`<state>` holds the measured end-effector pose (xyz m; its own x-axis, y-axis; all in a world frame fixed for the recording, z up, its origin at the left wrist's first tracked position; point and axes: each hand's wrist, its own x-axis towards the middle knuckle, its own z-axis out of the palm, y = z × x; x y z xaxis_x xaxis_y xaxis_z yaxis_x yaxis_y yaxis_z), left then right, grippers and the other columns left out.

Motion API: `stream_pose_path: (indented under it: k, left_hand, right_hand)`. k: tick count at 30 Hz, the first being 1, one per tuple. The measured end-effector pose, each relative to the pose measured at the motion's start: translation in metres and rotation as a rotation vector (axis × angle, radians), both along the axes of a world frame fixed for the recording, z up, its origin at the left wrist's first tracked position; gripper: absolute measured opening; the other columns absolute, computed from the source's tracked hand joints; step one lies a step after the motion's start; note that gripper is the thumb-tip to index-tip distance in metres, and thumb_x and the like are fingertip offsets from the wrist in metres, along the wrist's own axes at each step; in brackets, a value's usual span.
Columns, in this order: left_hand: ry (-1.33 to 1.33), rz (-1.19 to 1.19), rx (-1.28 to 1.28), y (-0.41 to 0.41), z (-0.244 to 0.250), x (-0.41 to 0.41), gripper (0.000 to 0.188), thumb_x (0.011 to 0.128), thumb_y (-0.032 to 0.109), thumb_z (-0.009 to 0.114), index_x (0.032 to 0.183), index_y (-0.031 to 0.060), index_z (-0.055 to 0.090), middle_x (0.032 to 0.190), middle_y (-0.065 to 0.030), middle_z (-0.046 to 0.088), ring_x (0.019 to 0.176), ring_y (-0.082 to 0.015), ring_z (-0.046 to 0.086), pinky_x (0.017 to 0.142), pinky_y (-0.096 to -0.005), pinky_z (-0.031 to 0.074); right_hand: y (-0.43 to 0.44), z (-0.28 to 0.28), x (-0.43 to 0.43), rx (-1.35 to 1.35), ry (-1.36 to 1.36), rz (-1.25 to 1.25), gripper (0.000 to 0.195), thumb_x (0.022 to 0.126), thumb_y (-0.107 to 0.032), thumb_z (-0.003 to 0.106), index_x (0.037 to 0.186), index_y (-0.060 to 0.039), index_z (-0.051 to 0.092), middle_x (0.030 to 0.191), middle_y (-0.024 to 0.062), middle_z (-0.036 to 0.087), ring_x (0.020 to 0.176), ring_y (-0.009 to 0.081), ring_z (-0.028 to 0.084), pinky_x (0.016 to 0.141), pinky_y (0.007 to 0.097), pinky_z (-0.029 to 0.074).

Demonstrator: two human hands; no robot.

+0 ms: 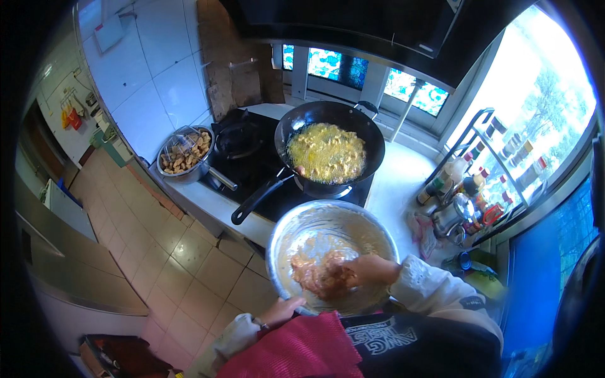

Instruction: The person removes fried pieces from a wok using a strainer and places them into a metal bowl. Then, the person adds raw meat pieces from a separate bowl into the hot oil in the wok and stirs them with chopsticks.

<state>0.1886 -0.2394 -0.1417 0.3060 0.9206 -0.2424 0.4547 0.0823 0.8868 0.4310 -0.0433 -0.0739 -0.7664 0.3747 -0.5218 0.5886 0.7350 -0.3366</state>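
A wide metal bowl is tilted close in front of me, its inner wall smeared with pale batter. My left hand grips the near left rim. Inside the bowl, my right hand has its fingers in a wet mass of raw, coated meat pieces, and the fingertips are partly hidden by it. Just beyond the bowl stands a black wok on the hob, its long handle pointing left towards me. Pieces of food bubble in yellow oil in the wok.
Left of the wok, a metal pot holds browned fried pieces under a wire strainer. A second burner lies between pot and wok. Bottles crowd a rack at right. A dark range hood hangs above.
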Motion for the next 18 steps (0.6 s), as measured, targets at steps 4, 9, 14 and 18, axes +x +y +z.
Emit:
stream_pose_path:
  k: [4, 9, 14, 18]
  left_hand:
    - [-0.424, 0.203, -0.389, 0.035, 0.019, 0.028, 0.028, 0.096, 0.02, 0.054, 0.113, -0.0012, 0.06, 0.097, -0.0117, 0.066, 0.091, -0.0212, 0.064, 0.086, -0.0336, 0.051]
    - [-0.905, 0.242, -0.732, 0.074, 0.036, 0.065, 0.043, 0.095, 0.013, 0.05, 0.131, -0.0082, 0.038, 0.113, -0.0189, 0.057, 0.11, -0.0243, 0.057, 0.094, -0.039, 0.051]
    - [-0.811, 0.173, -0.782, 0.113, 0.037, 0.078, 0.044, 0.094, 0.01, 0.047, 0.134, -0.0058, 0.037, 0.115, -0.0219, 0.061, 0.095, -0.0241, 0.067, 0.074, -0.0347, 0.06]
    - [-0.715, 0.127, -0.828, 0.138, 0.026, 0.079, 0.043, 0.096, 0.016, 0.05, 0.134, -0.0019, 0.041, 0.113, -0.0184, 0.065, 0.09, -0.0206, 0.069, 0.065, -0.0291, 0.059]
  right_hand:
    - [-0.023, 0.0, 0.016, 0.059, -0.034, -0.02, 0.031, 0.087, -0.025, 0.061, 0.11, -0.0045, 0.064, 0.096, 0.0165, 0.07, 0.086, 0.0354, 0.067, 0.077, 0.0415, 0.053]
    - [-0.027, 0.026, 0.056, 0.118, 0.183, -0.323, 0.021, 0.083, -0.021, 0.066, 0.096, -0.0066, 0.072, 0.088, 0.0153, 0.07, 0.078, 0.0321, 0.068, 0.072, 0.041, 0.053]
    - [0.001, 0.049, 0.084, 0.327, 0.487, -0.552, 0.012, 0.082, -0.015, 0.067, 0.089, -0.0062, 0.072, 0.079, 0.0134, 0.07, 0.071, 0.03, 0.069, 0.067, 0.0378, 0.054]
    - [0.021, 0.073, 0.086, 0.332, 0.53, -0.629, 0.013, 0.082, -0.012, 0.072, 0.09, -0.0017, 0.072, 0.082, 0.0156, 0.071, 0.072, 0.0263, 0.07, 0.066, 0.0344, 0.056]
